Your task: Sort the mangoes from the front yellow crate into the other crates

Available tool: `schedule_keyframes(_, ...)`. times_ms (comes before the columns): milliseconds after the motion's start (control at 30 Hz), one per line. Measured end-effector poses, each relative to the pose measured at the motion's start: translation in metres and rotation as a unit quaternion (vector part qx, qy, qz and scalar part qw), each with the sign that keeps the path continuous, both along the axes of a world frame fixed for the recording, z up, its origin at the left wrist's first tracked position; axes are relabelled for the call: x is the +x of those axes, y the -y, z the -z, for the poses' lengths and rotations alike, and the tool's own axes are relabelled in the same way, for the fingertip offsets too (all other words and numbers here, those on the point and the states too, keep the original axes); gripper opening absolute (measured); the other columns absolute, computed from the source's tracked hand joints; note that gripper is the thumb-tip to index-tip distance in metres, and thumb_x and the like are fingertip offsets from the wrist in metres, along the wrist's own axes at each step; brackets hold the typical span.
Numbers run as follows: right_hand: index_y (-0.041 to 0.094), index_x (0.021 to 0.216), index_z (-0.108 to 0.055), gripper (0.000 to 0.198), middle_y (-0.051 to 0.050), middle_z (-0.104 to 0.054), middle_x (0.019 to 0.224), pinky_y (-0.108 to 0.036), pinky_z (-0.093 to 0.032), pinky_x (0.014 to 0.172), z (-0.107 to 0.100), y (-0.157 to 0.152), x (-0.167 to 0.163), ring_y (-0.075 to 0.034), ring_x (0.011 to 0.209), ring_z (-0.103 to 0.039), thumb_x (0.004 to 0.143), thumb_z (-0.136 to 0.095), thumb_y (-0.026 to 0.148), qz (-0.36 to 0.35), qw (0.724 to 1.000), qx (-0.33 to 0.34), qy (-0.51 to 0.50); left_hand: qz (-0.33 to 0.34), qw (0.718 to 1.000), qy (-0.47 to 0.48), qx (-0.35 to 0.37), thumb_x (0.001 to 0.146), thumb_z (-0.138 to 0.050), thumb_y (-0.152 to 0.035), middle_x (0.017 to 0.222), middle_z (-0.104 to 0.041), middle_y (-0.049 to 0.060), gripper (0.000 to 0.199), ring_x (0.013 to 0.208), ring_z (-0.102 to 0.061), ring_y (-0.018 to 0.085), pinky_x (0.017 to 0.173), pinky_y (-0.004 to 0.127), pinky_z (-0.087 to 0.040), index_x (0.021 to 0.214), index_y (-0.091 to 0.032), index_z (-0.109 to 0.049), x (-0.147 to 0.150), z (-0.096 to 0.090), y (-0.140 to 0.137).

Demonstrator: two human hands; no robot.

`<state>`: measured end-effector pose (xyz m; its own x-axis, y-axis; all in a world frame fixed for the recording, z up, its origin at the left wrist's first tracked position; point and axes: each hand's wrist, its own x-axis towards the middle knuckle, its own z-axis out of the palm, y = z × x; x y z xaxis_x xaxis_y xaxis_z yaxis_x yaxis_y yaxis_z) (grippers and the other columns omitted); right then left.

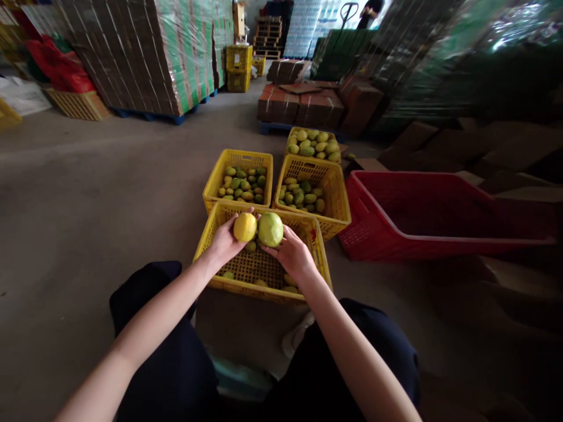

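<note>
My left hand [226,240] is closed round a smooth yellow fruit [245,227]. My right hand [294,251] grips a somewhat larger pale green fruit [270,229]. The two fruits are side by side, seen end-on, so I cannot name their kind for sure. Both hands are over the near yellow crate [264,293], which has a grid floor and a few yellow-green fruits [260,282] lying in it. Behind it stand a left yellow crate [247,157] and a right yellow crate [338,196], each with several oval green and yellow fruits.
A third fruit-filled crate [313,161] stands farther back. To the right is a large red bin [369,240], with cardboard [505,281] around it. Flat carton stacks [299,108] and a wrapped pallet load [171,58] stand beyond. A person [370,13] is far back.
</note>
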<state>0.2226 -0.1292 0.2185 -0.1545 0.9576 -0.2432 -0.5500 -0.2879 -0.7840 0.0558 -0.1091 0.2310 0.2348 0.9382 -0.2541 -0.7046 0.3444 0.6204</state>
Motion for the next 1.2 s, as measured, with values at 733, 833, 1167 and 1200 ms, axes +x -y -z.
schedule_keyframes(733, 0.018, 0.091, -0.064, 0.056, -0.007, -0.069, 0.068, -0.028, -0.044, 0.037, -0.007, -0.007, -0.025, -0.024, 0.064, -0.067, 0.077, -0.052, 0.07, -0.024, 0.996, -0.071, 0.054, -0.008, 0.986, 0.066, -0.153, 0.081, -0.045, -0.032, 0.084, -0.07, 0.008, 0.034, 0.083, -0.065, 0.026, 0.067, 0.037, -0.05, 0.103, -0.018, -0.067, 0.013, 0.007, -0.006)
schedule_keyframes(833, 0.019, 0.087, -0.063, 0.055, -0.007, -0.069, 0.074, -0.035, -0.055, 0.053, -0.002, -0.01, -0.025, -0.026, 0.076, -0.067, 0.077, -0.05, 0.071, 0.017, 0.993, -0.043, 0.112, -0.025, 0.984, 0.074, -0.162, 0.082, -0.042, -0.03, 0.081, -0.07, 0.009, 0.032, 0.083, -0.066, 0.026, 0.064, 0.037, -0.052, 0.096, -0.016, -0.066, 0.015, 0.006, -0.006)
schedule_keyframes(1167, 0.02, 0.114, -0.048, 0.047, -0.012, -0.063, 0.113, -0.044, -0.047, 0.095, 0.019, 0.004, -0.028, -0.024, 0.104, -0.06, 0.091, -0.039, 0.06, 0.103, 0.886, 0.195, 0.407, -0.121, 0.986, -0.04, -0.106, 0.088, -0.036, -0.043, 0.077, -0.068, 0.004, 0.03, 0.084, -0.067, 0.022, 0.067, 0.032, -0.053, 0.081, -0.022, -0.058, 0.024, 0.016, 0.004)
schedule_keyframes(1200, 0.02, 0.118, -0.046, 0.048, -0.014, -0.061, 0.118, -0.045, -0.046, 0.096, 0.02, 0.006, -0.029, -0.025, 0.107, -0.059, 0.09, -0.043, 0.058, 0.104, 0.875, 0.216, 0.419, -0.128, 0.987, -0.058, -0.075, 0.086, -0.039, -0.047, 0.078, -0.068, 0.004, 0.031, 0.086, -0.067, 0.022, 0.068, 0.032, -0.053, 0.083, -0.023, -0.058, 0.025, 0.016, 0.005)
